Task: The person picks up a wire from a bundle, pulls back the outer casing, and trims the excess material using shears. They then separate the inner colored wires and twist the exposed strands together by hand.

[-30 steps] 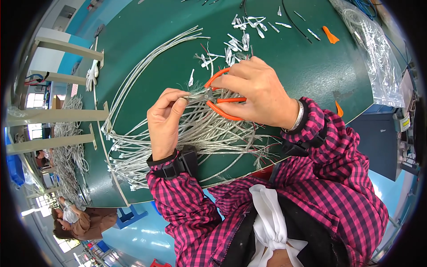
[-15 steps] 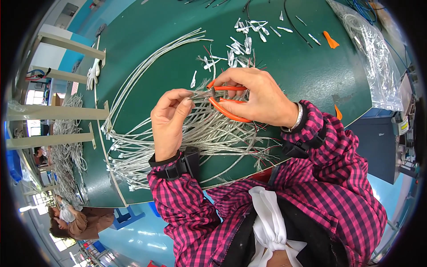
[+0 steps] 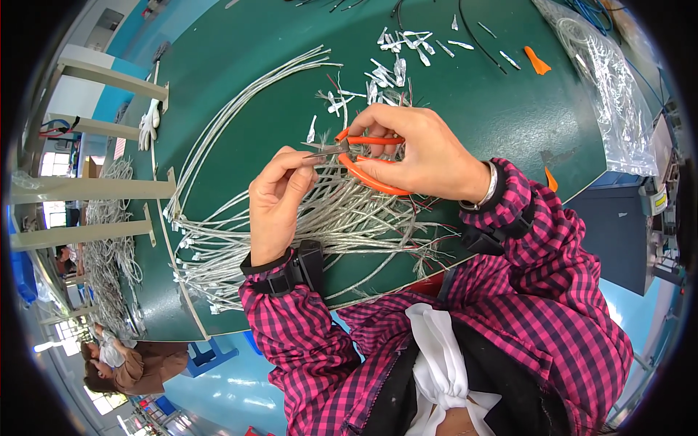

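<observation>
My right hand (image 3: 414, 149) is wrapped around the orange handles of a pair of scissors (image 3: 374, 174), with thumb and fingers in the loops. The narrow metal blades point left toward my left hand (image 3: 280, 185). Its thumb and forefinger pinch together by the blade tips; whatever they hold is too small and too hidden to make out. Below both hands spreads a large bundle of silvery braided cables (image 3: 356, 225), with frayed ends and thin red and dark wires on the right side.
Silvery foil scraps (image 3: 396, 69) lie beyond my hands on the green table (image 3: 502, 116). An orange piece (image 3: 537, 61) lies far right, near a clear plastic bag (image 3: 614, 109) of cable. Metal posts (image 3: 94, 187) line the left, with a white glove (image 3: 149, 125) and more cables (image 3: 109, 232).
The scissor blades have opened slightly and tilted beside my left fingertips. Both hands stay in nearly the same place, and the view has shifted a little.
</observation>
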The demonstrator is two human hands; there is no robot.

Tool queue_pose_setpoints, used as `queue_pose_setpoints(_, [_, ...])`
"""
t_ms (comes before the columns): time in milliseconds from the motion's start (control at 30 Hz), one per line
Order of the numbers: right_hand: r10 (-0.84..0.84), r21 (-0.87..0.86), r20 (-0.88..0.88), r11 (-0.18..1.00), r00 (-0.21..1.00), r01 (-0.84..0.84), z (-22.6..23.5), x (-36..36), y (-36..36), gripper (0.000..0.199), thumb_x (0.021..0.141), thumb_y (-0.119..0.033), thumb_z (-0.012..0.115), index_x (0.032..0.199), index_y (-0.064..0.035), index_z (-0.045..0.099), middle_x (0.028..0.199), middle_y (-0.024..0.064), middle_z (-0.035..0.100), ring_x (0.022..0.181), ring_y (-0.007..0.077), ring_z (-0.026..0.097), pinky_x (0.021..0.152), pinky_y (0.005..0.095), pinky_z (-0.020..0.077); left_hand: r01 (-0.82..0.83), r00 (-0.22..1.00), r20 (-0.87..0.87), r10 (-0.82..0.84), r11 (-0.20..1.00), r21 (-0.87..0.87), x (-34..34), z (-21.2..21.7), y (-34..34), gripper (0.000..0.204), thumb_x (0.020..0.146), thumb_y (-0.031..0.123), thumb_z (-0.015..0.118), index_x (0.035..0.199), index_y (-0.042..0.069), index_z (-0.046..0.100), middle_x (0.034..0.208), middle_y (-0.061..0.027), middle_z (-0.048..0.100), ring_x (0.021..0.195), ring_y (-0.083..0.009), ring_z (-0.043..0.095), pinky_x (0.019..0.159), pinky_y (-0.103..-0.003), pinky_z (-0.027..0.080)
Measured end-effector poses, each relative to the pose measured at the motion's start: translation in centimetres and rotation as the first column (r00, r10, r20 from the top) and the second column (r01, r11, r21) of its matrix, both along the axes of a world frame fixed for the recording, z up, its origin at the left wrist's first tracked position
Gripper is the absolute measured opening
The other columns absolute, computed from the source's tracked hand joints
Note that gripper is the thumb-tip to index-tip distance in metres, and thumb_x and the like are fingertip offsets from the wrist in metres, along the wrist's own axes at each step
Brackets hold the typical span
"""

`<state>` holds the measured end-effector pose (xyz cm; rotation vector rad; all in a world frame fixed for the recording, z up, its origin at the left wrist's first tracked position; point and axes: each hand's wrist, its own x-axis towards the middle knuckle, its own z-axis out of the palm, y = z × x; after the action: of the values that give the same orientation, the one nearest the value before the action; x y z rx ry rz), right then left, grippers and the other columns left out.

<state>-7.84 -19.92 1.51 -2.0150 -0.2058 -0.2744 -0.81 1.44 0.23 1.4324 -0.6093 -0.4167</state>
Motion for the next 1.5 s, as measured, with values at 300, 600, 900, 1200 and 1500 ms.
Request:
queue_pose_setpoints(300, [0.119, 0.232, -0.169, 0.97, 0.978, -0.077, -0.3, 0.4, -0.7, 0.021, 0.081, -0.011, 0.066, 0.097, 0.0009, 0.058, 0.072, 0.0015, 0.061, 0.064, 0.0046, 0.052, 0.06, 0.0206, 0.0421, 0.05, 0.972, 0.22, -0.087, 0.984, 0.169, 0.1, 0.2, 0.1, 0.019, 0.081, -0.008, 0.053, 0.079, 0.002, 0.069, 0.082, -0.0028, 0.049, 0.076, -0.0122, 0.047, 0.068, -0.024, 0.036])
queue_pose_setpoints(600, [-0.276, 0.047, 0.015, 0.96, 0.961, 0.275, -0.4, 1.5, -3.9, 0.022, 0.08, -0.013, 0.066, 0.097, -0.0022, 0.058, 0.071, 0.0045, 0.062, 0.061, 0.0088, 0.056, 0.056, 0.0247, 0.0431, 0.051, 0.962, 0.256, -0.09, 0.986, 0.156, 0.0, 0.5, 0.2, 0.023, 0.078, -0.012, 0.052, 0.076, 0.003, 0.07, 0.083, -0.0031, 0.049, 0.075, -0.0122, 0.047, 0.068, -0.024, 0.037])
queue_pose_setpoints(900, [-0.473, -0.546, 0.486, 0.492, 0.734, 0.678, -3.5, 3.1, -8.5, 0.021, 0.077, -0.014, 0.067, 0.094, -0.0031, 0.061, 0.082, 0.0121, 0.064, 0.07, 0.0257, 0.062, 0.059, 0.0328, 0.0469, 0.071, 0.954, 0.281, -0.106, 0.989, 0.133, -0.7, 1.0, -0.3, 0.028, 0.074, -0.015, 0.049, 0.076, 0.003, 0.07, 0.084, -0.0031, 0.048, 0.075, -0.0122, 0.048, 0.067, -0.024, 0.038])
queue_pose_setpoints(1200, [0.123, -0.231, 0.467, 0.973, 0.875, -0.013, -0.2, 0.4, 0.4, 0.022, 0.075, -0.009, 0.068, 0.096, -0.0016, 0.062, 0.089, 0.0091, 0.062, 0.083, 0.0245, 0.059, 0.067, 0.0321, 0.0469, 0.058, 0.92, 0.359, -0.157, 0.961, 0.272, -0.7, 0.8, -0.4, 0.03, 0.069, -0.016, 0.048, 0.075, 0.005, 0.068, 0.081, -0.0037, 0.049, 0.074, -0.0138, 0.048, 0.065, -0.025, 0.038])
queue_pose_setpoints(1500, [0.189, -0.144, 0.116, 0.975, 0.975, -0.172, -1.1, 0.5, -0.3, 0.014, 0.079, -0.008, 0.065, 0.09, -0.0004, 0.062, 0.077, 0.0076, 0.063, 0.067, 0.0204, 0.061, 0.06, 0.029, 0.0471, 0.106, 0.865, 0.422, -0.272, 0.92, 0.377, -1.1, 1.2, -1.1, 0.028, 0.067, -0.015, 0.05, 0.072, 0.006, 0.067, 0.081, -0.0045, 0.05, 0.076, -0.0153, 0.05, 0.067, -0.026, 0.039])
